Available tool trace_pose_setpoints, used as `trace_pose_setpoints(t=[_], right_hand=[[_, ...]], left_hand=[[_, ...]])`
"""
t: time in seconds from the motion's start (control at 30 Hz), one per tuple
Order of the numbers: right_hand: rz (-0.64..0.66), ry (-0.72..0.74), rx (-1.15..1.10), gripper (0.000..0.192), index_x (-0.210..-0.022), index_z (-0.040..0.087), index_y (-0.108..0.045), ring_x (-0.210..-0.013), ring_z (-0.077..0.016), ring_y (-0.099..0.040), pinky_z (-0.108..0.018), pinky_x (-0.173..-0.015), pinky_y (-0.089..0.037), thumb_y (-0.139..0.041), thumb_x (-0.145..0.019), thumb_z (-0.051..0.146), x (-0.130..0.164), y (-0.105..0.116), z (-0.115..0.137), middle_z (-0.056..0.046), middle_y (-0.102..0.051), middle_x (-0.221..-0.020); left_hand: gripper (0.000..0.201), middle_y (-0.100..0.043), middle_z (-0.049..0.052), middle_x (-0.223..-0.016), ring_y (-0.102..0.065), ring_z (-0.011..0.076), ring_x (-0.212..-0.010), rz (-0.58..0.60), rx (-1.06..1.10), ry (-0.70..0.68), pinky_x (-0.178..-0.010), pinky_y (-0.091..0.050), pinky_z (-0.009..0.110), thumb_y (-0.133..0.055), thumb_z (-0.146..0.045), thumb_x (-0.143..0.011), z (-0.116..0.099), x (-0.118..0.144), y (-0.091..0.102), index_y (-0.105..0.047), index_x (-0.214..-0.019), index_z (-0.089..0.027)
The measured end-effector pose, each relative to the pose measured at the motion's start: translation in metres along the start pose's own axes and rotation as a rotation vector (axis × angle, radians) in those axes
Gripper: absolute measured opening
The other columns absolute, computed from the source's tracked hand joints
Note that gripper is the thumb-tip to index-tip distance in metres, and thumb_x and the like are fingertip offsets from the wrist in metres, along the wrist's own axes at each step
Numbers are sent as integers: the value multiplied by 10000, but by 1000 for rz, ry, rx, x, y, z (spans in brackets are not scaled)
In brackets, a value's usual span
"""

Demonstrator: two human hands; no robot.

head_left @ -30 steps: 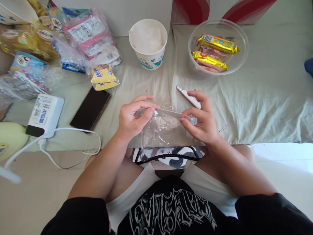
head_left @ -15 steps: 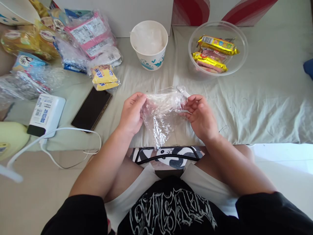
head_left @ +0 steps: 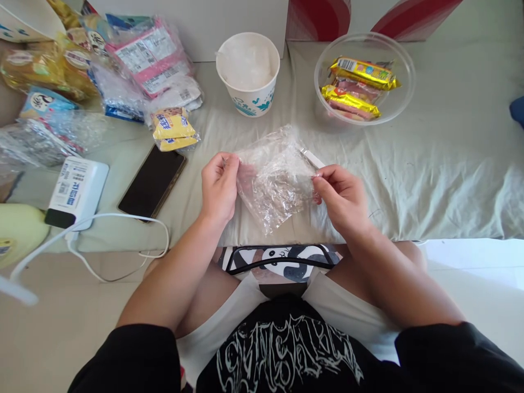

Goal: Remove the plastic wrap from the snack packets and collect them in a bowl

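Both hands hold a crumpled clear plastic bag (head_left: pixel 275 177) above the front edge of a cloth-covered surface (head_left: pixel 429 174). My left hand (head_left: pixel 219 185) pinches the bag's left edge, and my right hand (head_left: pixel 341 197) pinches its right edge. The bag hangs upright between them, its lower corner pointing down. A small white-handled cutter (head_left: pixel 313 158) lies on the cloth just behind the bag, partly hidden by it.
A white paper cup (head_left: pixel 248 73) and a clear bowl (head_left: pixel 403 76) with wrapped snack bars (head_left: pixel 363 73) stand at the back. A pile of snack packets (head_left: pixel 135 65) lies back left, with a dark phone (head_left: pixel 151 183) and a white power bank (head_left: pixel 77 191) with cable on the left.
The bag has gone from lying stretched flat and low between my hands to standing upright and spread out. Both hands rose slightly and now grip its side edges.
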State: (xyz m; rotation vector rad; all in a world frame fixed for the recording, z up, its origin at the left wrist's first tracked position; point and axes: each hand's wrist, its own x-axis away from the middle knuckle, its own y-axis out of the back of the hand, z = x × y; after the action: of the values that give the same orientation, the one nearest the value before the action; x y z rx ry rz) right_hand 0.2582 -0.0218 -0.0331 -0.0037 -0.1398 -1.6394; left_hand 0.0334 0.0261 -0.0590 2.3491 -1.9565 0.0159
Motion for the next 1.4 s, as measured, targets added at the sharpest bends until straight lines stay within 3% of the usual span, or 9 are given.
trace_pose_setpoints(t=[0.2,0.43,0.6,0.7,0.8,1.0,1.23,1.33,1.4], right_hand=[[-10,-121,55,171,-1019,233,-603,-392,-87,-503,-224,-427,-400,-675,-918,351,-1,4,-2,112,-518,-498],[42,-53,72,169,-1084,251,-567,-402,-86,-508,-241,-431,-416,-595,-1002,397,-3,9,-9,106,-513,-553],[94,446,344,406,-1200,259,-577,-803,-169,-642,-332,-696,-554,-729,-897,483,1,8,-15,-14,-637,-928],[147,638,578,632,-1322,277,-585,-984,-227,-599,-406,-832,-564,-812,-804,560,8,-3,-24,-64,-576,-1114],[74,652,709,647,-1363,318,-603,-970,-221,-546,-401,-823,-540,-833,-796,526,15,-19,-31,-54,-495,-1095],[-241,679,716,87,-988,303,-748,-805,-178,-504,-331,-684,-451,-682,-939,276,18,-26,-23,-33,-457,-875],[-210,432,559,91,-932,253,-714,-457,-95,-383,-269,-507,-348,-626,-953,250,18,-19,-10,86,-353,-510],[-180,425,443,87,-1017,264,-651,-488,-95,-521,-255,-520,-437,-581,-988,222,24,-22,-11,76,-541,-599],[-151,479,381,129,-1115,278,-585,-657,-125,-683,-284,-619,-556,-546,-1008,217,26,-23,-16,17,-689,-839]], left_hand=[[358,-550,-52,-525,-593,115,-465,-65,-25,28,-374,-359,215,-681,-508,-946,-5,1,-5,-513,-763,-251],[352,-477,-65,-514,-554,91,-425,-100,-43,15,-374,-350,206,-666,-333,-940,-6,0,-4,-446,-682,-239],[328,-468,-69,-496,-462,83,-361,-134,-16,105,-336,-275,237,-614,-315,-969,-4,-5,-1,-434,-703,-251],[305,-505,-59,-493,-472,95,-358,-152,36,173,-326,-252,251,-618,-341,-967,-3,-6,-1,-448,-727,-259],[364,-491,-60,-513,-515,100,-404,-142,39,129,-365,-330,236,-637,-384,-970,-4,-2,-4,-415,-712,-255],[417,-378,-74,-539,-480,82,-446,-73,-31,16,-447,-413,205,-649,-358,-989,-4,8,-6,-390,-684,-241],[393,-342,-84,-495,-466,91,-417,-74,-26,34,-427,-380,210,-632,-259,-982,-6,9,-9,-394,-670,-244],[368,-377,-82,-484,-520,108,-428,-48,-20,62,-424,-396,214,-617,-281,-988,-6,10,-10,-405,-688,-250],[354,-391,-81,-488,-540,115,-439,-40,-18,67,-441,-419,220,-602,-282,-997,-4,9,-10,-412,-699,-252]])
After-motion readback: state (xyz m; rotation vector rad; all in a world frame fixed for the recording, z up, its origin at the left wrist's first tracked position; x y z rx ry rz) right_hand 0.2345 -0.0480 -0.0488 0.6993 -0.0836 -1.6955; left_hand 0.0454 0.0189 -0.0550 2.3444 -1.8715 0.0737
